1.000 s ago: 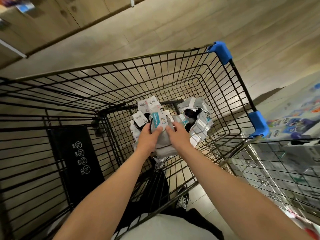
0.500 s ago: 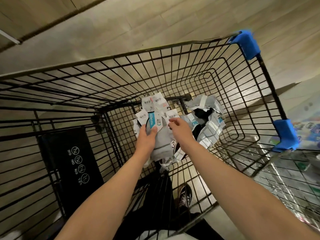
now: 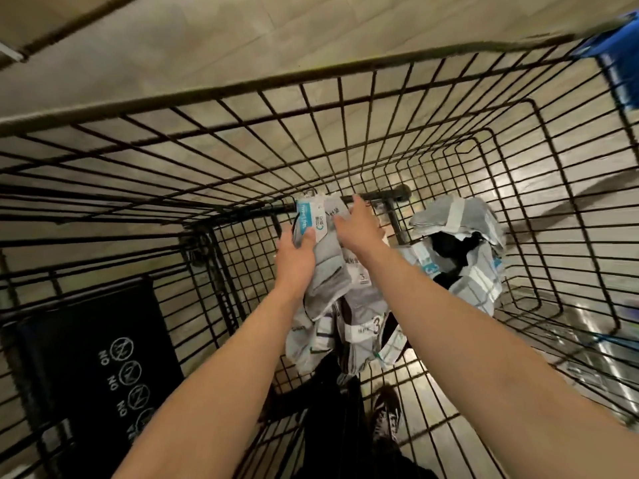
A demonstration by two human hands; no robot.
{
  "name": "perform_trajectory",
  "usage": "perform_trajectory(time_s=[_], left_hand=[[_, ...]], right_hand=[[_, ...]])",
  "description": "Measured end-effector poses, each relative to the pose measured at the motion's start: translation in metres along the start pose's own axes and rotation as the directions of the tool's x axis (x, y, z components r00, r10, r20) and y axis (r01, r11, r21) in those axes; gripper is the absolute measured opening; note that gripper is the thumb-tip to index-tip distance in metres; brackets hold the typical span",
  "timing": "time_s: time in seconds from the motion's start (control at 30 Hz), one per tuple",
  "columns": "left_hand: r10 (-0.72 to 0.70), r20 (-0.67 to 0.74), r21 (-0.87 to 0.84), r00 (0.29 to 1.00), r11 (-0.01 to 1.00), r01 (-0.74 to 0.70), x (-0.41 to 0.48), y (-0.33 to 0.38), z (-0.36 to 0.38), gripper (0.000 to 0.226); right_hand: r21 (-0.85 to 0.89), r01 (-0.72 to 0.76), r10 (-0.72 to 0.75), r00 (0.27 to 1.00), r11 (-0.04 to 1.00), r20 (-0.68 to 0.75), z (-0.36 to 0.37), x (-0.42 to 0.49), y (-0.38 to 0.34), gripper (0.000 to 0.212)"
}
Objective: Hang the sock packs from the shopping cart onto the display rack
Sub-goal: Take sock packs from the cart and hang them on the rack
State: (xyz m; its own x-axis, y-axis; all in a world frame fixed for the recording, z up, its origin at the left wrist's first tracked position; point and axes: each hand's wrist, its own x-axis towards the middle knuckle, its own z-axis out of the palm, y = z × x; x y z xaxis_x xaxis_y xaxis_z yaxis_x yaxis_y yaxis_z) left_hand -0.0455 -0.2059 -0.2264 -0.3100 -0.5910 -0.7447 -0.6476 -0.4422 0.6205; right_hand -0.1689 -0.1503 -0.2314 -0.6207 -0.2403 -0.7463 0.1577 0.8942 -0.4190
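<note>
- Head view: a second ago both hands worked on one pack low in the basket. Now the left hand [image 3: 296,259] has come up with a whole bunch of sock packs [image 3: 328,274]. Its thumb is clamped across the front, just under the blue-and-white header card [image 3: 307,219].
- The right hand [image 3: 359,227] has shifted from pinching a card to lying over the tops of the bunch. Its fingers are stretched out, not curled.
- I judge the pick-up nearly done: the packs dangle loose below my wrists and look clear of the wire floor. Next comes lifting them out. No display rack shows here, so hanging has not begun.
- The shopping cart [image 3: 242,95] has the gripped bunch near its middle.
- To the right, apart from the bunch, a second heap [image 3: 460,252] of grey, white and black packs lies on the wire bottom.
- A black warning panel [image 3: 103,357] hangs on the cart's left side, and a blue corner guard [image 3: 619,74] sits at the far right.
- My shoe [image 3: 387,409] shows through the mesh.
</note>
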Motion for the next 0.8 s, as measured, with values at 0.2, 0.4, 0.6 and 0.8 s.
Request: perform_trajectory(time_s=[0.2, 0.4, 0.6, 0.8], left_hand=[[-0.001, 0.025, 0.021, 1.0, 1.0, 0.0, -0.015, -0.002, -0.001, 0.016], [0.101, 0.062, 0.0, 0.993, 0.995, -0.101, -0.057, 0.03, -0.005, 0.032], [0.252, 0.065, 0.091, 0.965, 0.962, -0.258, -0.11, 0.063, -0.009, 0.016], [0.251, 0.078, 0.036, 0.965, 0.967, -0.254, -0.141, 0.062, -0.014, 0.018]], right_hand=[[0.014, 0.008, -0.007, 0.998, 1.0, -0.067, -0.004, -0.005, 0.001, 0.041], [0.267, 0.279, -0.184, 0.926, 0.923, -0.329, -0.04, -0.069, -0.001, 0.021], [0.447, 0.357, -0.194, 0.909, 0.82, -0.37, -0.084, -0.121, 0.002, 0.022], [0.386, 0.238, -0.137, 0.953, 0.892, -0.27, -0.102, -0.143, 0.015, 0.033]])
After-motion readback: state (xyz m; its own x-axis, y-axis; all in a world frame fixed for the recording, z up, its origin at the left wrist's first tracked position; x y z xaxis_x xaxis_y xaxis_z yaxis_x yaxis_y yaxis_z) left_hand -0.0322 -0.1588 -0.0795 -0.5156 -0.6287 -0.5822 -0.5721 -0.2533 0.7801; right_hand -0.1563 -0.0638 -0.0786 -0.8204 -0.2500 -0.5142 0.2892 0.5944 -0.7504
